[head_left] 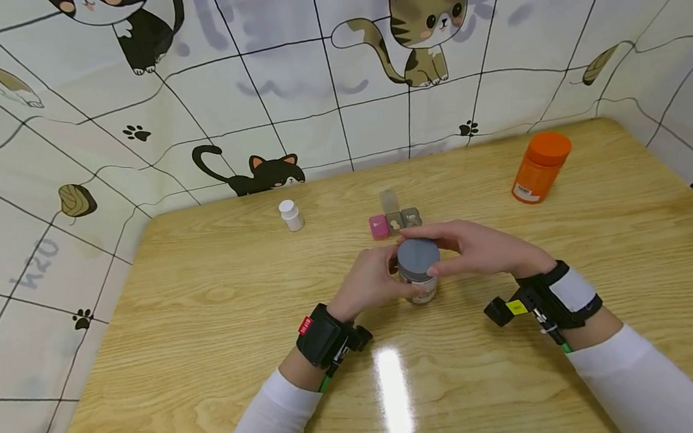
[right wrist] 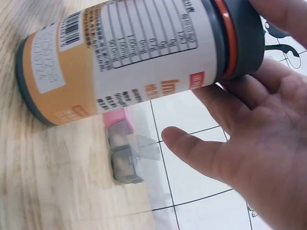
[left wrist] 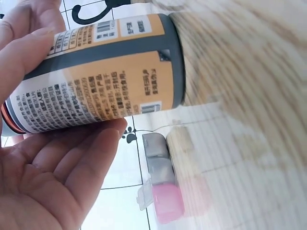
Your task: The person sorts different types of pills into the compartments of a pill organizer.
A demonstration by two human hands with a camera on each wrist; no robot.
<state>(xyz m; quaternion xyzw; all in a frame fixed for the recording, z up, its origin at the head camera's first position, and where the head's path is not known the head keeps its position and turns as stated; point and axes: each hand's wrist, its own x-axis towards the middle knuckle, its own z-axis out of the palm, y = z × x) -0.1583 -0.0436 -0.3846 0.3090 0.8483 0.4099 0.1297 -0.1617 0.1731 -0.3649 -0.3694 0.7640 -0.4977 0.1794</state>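
A supplement bottle (head_left: pixel 421 272) with a dark grey screw cap stands upright on the table. Its orange and white label (left wrist: pixel 110 81) is covered in small print, and a thin orange ring (right wrist: pixel 227 38) shows under the cap. My left hand (head_left: pixel 372 281) holds the bottle's body from the left, thumb on the near side and fingers round the far side. From the right, my right hand (head_left: pixel 479 247) grips the cap (right wrist: pixel 243 38) between thumb and fingers. One finger of it stays extended off the bottle in the right wrist view.
Just behind the bottle sits a small pill box (head_left: pixel 378 227) with pink and grey compartments, its middle clear lid (head_left: pixel 389 201) raised. A small white bottle (head_left: pixel 291 215) stands farther left. At the back right is an orange jar (head_left: pixel 541 167). A cat-print curtain (head_left: pixel 306 110) borders the table.
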